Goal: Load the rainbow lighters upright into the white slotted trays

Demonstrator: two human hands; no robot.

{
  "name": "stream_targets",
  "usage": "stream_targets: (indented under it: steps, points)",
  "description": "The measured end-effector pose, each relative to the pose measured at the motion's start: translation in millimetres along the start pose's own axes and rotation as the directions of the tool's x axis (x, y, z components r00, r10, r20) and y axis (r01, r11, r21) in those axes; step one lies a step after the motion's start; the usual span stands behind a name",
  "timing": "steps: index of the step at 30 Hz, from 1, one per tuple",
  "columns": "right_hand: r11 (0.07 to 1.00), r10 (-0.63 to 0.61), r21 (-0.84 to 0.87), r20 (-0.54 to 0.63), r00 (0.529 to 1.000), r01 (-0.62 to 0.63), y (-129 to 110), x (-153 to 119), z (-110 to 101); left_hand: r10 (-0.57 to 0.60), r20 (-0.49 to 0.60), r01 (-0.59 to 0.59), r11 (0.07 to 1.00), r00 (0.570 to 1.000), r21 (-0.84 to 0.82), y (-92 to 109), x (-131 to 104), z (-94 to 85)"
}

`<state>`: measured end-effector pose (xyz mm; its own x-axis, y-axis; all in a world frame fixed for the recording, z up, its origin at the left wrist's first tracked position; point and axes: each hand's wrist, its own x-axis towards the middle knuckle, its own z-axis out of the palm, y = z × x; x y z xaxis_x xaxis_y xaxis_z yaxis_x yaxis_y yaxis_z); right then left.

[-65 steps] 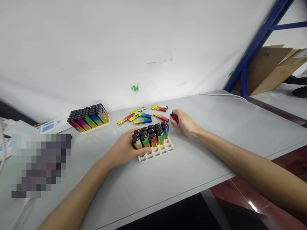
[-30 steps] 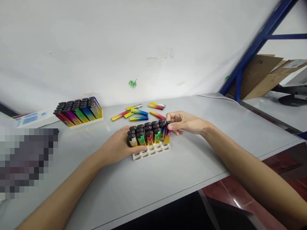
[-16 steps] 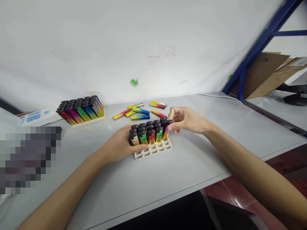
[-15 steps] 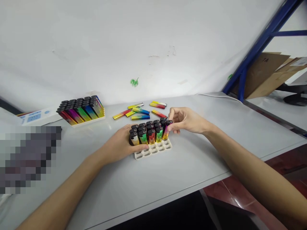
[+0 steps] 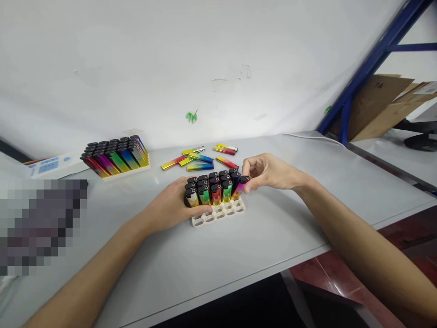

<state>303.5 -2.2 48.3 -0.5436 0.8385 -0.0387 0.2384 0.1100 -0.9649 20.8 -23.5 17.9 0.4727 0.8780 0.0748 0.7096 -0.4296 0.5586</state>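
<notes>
A cream tray (image 5: 219, 217) with oval holes holds several black-topped lighters (image 5: 215, 194) upright in rows; its front holes show. My left hand (image 5: 175, 200) is closed round the tray's left end, thumb along the front of the lighters, the other fingers partly hidden behind them. Between thumb and fingers, my right hand (image 5: 259, 172) pinches a purple-and-yellow lighter (image 5: 241, 187) near its top. This lighter stands at the right end of the front row and leans to the right, its lower end at the tray.
Loose shiny two-coloured flat pieces (image 5: 200, 158) lie behind the tray. Another full tray of lighters (image 5: 118, 159) stands at the back left, near a white box (image 5: 51, 166). A white wall closes off the back. Cardboard boxes (image 5: 385, 107) and a blue frame (image 5: 346, 111) are at right.
My right hand has moved slightly right, and the top of the purple lighter has tilted right with it. My left hand and the tray have stayed in place.
</notes>
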Motion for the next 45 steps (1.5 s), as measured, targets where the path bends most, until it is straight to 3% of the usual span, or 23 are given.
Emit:
stream_targets:
  steps: [12,20,22,24,26,28,31,33,35,37,41,43,45]
  points:
    - [0.994,-0.061,-0.091,-0.095,0.994,0.052,3.4,-1.4,2.7,0.014,-0.014,-0.014,1.0,1.0,0.01,2.3,0.5,-0.8]
    - [0.99,-0.076,-0.122,-0.029,0.997,0.072,9.9,2.3,5.0,0.032,-0.017,-0.032,0.999,0.999,-0.009,3.4,-0.2,-0.7]
    - [0.985,-0.104,-0.143,-0.084,0.991,0.092,11.8,3.3,1.1,0.03,-0.018,-0.03,1.0,0.999,-0.006,3.6,-0.2,-0.9]
    - [0.975,-0.108,-0.214,-0.238,0.965,0.057,16.3,6.3,-2.0,0.023,-0.016,-0.023,1.0,1.0,-0.003,3.9,-0.2,-1.1]
    - [0.927,-0.126,-0.373,-0.413,0.902,-0.041,24.3,11.9,-3.1,0.016,-0.015,-0.016,1.0,1.0,-0.007,4.2,-0.4,-1.4]
    - [0.827,-0.175,-0.545,-0.484,0.857,-0.139,35.1,19.5,-2.3,0.012,-0.019,-0.012,1.0,1.0,-0.009,4.5,-0.7,-1.6]
    - [0.682,-0.201,-0.702,-0.45,0.87,-0.205,50.8,30.8,0.5,0.002,-0.026,-0.002,1.0,1.0,-0.004,4.7,-0.9,-1.4]
    - [0.639,-0.203,-0.735,-0.447,0.871,-0.228,56.5,35.4,1.6,0.0,-0.024,0.0,1.0,1.0,-0.004,4.6,-0.8,-1.5]
    - [0.665,-0.198,-0.708,-0.474,0.858,-0.238,56.9,36.2,0.8,0.006,-0.023,-0.006,1.0,1.0,-0.005,4.2,-0.8,-1.7]
    - [0.766,-0.19,-0.607,-0.527,0.828,-0.211,52.7,33.8,-2.0,0.018,-0.02,-0.018,1.0,1.0,-0.006,3.7,-0.9,-2.0]
    - [0.978,-0.153,-0.206,-0.627,0.764,0.026,38.2,25.9,-8.7,0.021,-0.015,-0.021,1.0,1.0,-0.002,4.0,-1.5,-2.9]
    - [0.992,-0.1,-0.005,-0.626,0.773,0.124,32.2,23.2,-9.1,0.02,-0.013,-0.02,1.0,1.0,0.001,5.2,-1.8,-3.3]
    - [0.982,-0.032,0.133,-0.586,0.81,0.136,28.9,22.0,-6.9,0.021,-0.011,-0.021,1.0,1.0,0.002,6.5,-2.0,-3.7]
